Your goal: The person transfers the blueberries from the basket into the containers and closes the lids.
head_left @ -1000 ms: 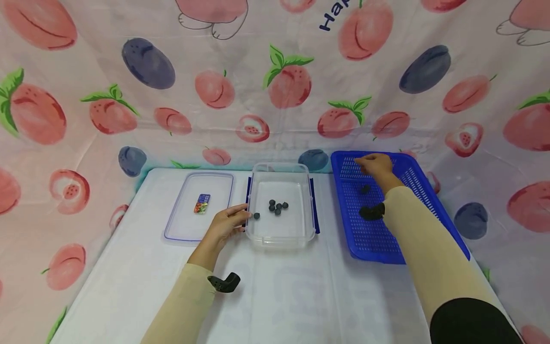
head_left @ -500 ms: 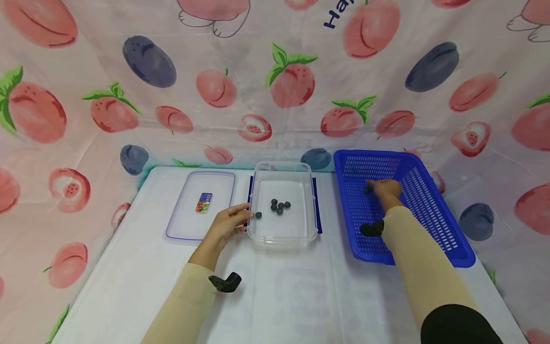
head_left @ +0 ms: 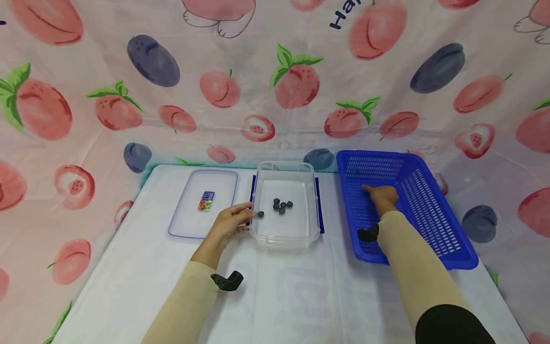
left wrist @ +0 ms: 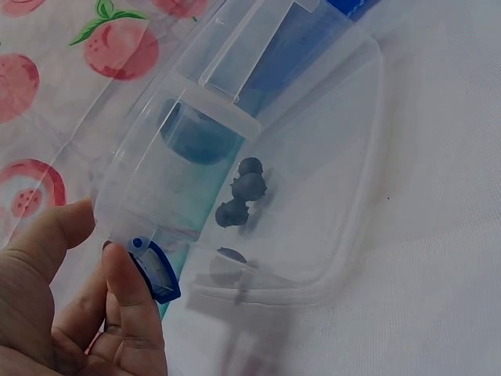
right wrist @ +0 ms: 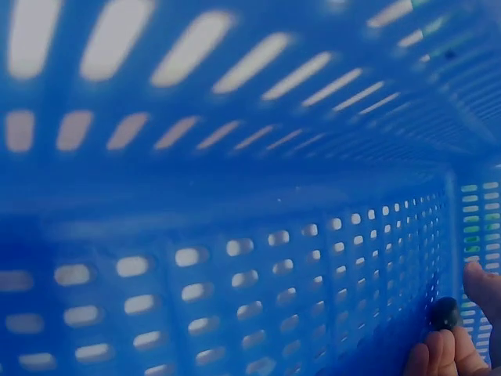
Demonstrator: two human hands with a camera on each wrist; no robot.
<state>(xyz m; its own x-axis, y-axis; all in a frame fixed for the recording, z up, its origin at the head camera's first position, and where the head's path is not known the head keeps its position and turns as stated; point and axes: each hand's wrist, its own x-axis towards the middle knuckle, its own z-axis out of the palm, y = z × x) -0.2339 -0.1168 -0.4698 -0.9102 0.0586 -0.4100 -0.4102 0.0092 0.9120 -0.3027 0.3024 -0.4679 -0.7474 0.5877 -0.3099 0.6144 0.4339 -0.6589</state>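
Note:
A clear plastic container [head_left: 296, 229] stands mid-table, with several dark blueberries [head_left: 282, 205] on its bottom. One more blueberry [head_left: 260, 214] lies apart by its left wall. My left hand [head_left: 232, 221] holds the container's left edge, thumb and index finger at the rim beside a blue latch [left wrist: 160, 270] in the left wrist view. Inside the blue basket [head_left: 352, 215], my right hand [head_left: 382, 196] reaches low with curled fingers. The right wrist view has a dark blueberry [right wrist: 445, 312] between its thumb and fingertips; in the head view the hand hides that berry.
Left of the container lies its clear lid [head_left: 182, 224] with a blue rim and a colourful label [head_left: 206, 201]. A second blue latch [head_left: 320, 205] hangs on the container's right side. Behind the white table [head_left: 283, 296] rises a fruit-print cloth [head_left: 240, 43].
My right hand has come down from the basket's far end to the berry on its floor. The left hand stays at the container's edge. The head view has shifted slightly.

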